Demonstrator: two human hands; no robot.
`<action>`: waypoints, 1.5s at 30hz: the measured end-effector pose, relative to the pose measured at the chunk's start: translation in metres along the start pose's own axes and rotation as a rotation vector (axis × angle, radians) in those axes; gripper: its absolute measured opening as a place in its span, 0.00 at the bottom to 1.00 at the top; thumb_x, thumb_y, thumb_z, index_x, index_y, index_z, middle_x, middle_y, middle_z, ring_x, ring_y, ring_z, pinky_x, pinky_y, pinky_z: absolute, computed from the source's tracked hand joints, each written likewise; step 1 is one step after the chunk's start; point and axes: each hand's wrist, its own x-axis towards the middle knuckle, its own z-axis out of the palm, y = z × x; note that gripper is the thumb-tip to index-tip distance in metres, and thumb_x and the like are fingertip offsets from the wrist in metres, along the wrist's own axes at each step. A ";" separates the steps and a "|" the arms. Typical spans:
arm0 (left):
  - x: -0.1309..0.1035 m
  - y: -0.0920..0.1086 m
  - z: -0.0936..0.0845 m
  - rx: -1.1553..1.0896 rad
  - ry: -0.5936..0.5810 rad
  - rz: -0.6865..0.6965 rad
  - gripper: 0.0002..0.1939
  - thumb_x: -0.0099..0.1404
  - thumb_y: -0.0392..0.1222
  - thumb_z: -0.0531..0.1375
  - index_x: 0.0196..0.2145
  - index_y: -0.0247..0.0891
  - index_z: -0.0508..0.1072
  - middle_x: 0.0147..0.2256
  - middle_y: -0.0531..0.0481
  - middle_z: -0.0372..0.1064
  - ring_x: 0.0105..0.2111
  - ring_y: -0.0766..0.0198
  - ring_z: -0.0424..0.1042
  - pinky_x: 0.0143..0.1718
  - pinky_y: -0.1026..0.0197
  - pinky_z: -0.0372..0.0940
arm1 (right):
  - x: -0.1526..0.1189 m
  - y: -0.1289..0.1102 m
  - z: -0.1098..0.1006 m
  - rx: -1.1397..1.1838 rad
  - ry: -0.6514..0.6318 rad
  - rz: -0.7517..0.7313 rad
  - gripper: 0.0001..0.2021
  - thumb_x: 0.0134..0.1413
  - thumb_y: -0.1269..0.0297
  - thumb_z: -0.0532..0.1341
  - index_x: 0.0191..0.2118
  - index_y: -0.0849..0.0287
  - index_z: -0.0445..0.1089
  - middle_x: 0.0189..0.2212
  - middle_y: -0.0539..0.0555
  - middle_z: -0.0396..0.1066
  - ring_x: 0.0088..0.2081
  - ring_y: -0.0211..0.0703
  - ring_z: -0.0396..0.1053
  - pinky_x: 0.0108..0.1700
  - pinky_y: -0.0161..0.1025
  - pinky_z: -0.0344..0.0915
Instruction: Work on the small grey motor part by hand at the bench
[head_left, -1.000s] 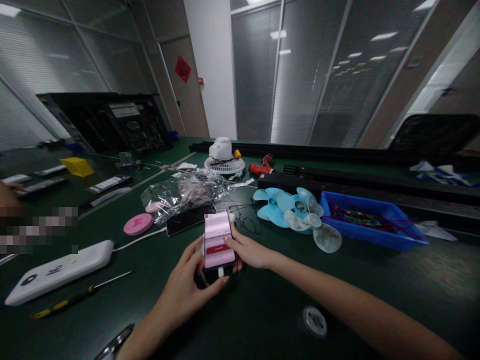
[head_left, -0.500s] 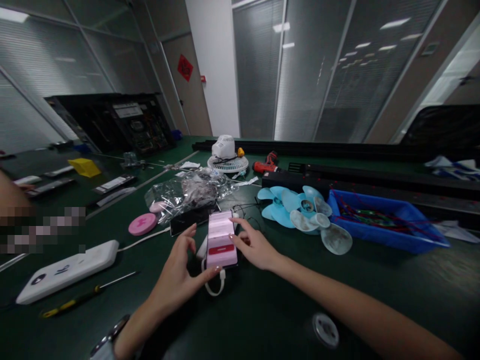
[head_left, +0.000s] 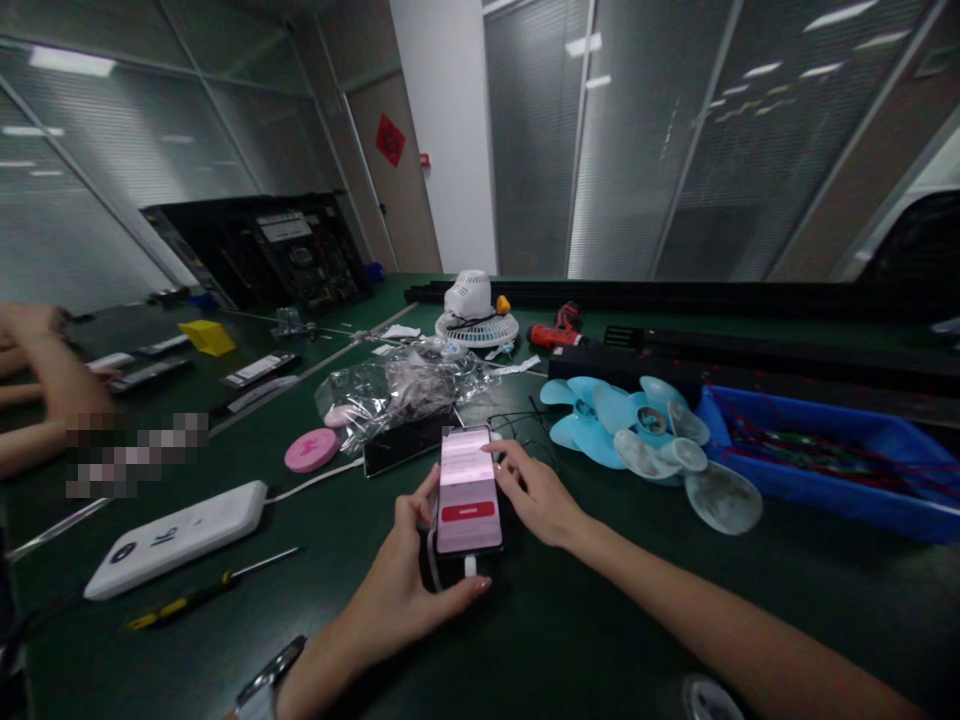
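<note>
A smartphone (head_left: 470, 483) with a lit pinkish page and a red button bar is tilted up in front of me, a white cable plugged into its lower end. My left hand (head_left: 415, 563) holds it, fingers at the left edge and thumb by the plug at the bottom. From the right, my right hand (head_left: 536, 488) reaches over the screen, its index fingertip at the upper right part; it grips nothing. Behind the phone lies a black flat device (head_left: 401, 440). A white power bank (head_left: 180, 535) with a cable rests to the left, beside a yellow-and-black screwdriver (head_left: 214, 588).
Light-blue fan blades (head_left: 600, 415) and a blue bin (head_left: 817, 480) of wires are at right. Farther back are clear plastic bags (head_left: 409, 385), a white fan (head_left: 476, 310) and a red drill (head_left: 556, 328). Another person's arm (head_left: 56, 390) is at far left, near a pink disc (head_left: 311, 450).
The view has swung left, so things appear farther right. My right index finger has slid up the phone screen, and my left fingers have come in against the phone's left edge.
</note>
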 end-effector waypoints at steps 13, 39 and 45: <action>-0.002 -0.001 -0.001 0.007 -0.014 -0.001 0.28 0.53 0.44 0.67 0.39 0.44 0.49 0.64 0.32 0.46 0.63 0.40 0.51 0.56 0.35 0.60 | 0.002 0.002 0.004 0.004 -0.016 0.038 0.17 0.66 0.61 0.48 0.56 0.56 0.63 0.31 0.50 0.69 0.30 0.38 0.65 0.36 0.37 0.58; -0.002 0.002 -0.005 0.017 -0.056 -0.036 0.25 0.55 0.45 0.65 0.41 0.43 0.51 0.65 0.31 0.43 0.63 0.40 0.51 0.58 0.34 0.58 | 0.006 0.007 0.004 0.122 -0.001 0.081 0.15 0.65 0.61 0.51 0.53 0.57 0.65 0.29 0.49 0.64 0.28 0.36 0.62 0.33 0.35 0.58; -0.002 0.004 -0.005 0.018 -0.052 -0.023 0.24 0.55 0.44 0.65 0.41 0.43 0.52 0.65 0.32 0.44 0.63 0.41 0.52 0.57 0.35 0.59 | 0.006 0.007 0.005 0.094 0.018 0.097 0.20 0.64 0.61 0.51 0.60 0.57 0.58 0.32 0.50 0.65 0.31 0.37 0.64 0.35 0.36 0.59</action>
